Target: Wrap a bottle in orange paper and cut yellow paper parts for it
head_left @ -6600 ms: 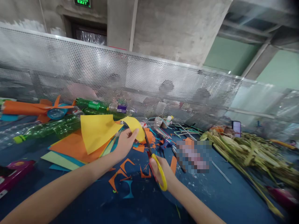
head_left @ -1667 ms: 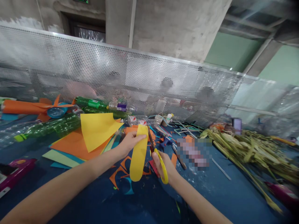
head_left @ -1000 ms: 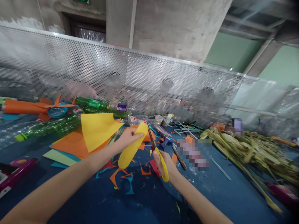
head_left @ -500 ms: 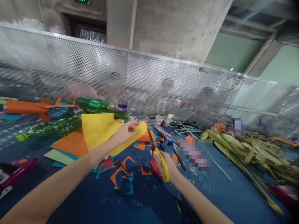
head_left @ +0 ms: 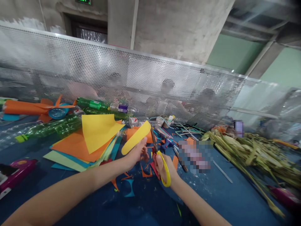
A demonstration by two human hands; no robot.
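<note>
My right hand point(head_left: 164, 168) is closed around the yellow handles of a pair of scissors point(head_left: 166, 174), whose dark blades point up and away. To its left, my left hand point(head_left: 141, 151) has its fingers curled at the lower edge of a long yellow paper strip point(head_left: 135, 139) with a rounded end. The strip's upper end lies close beside the blades. Left of the hands, a yellow sheet point(head_left: 100, 128) rests on a stack of orange, blue and pale green paper point(head_left: 70, 146).
Orange and blue scraps point(head_left: 129, 187) lie on the blue table point(head_left: 94, 207). Green bottles point(head_left: 55, 127) and an orange bottle craft point(head_left: 25, 107) are at left, a purple tool point(head_left: 17, 172) below them. Dried husks point(head_left: 246, 149) cover the right. A perforated metal screen point(head_left: 141, 69) stands behind.
My left hand has moved right and down, toward the scissors. The yellow strip now shows apart from the large yellow sheet. My right hand has barely moved.
</note>
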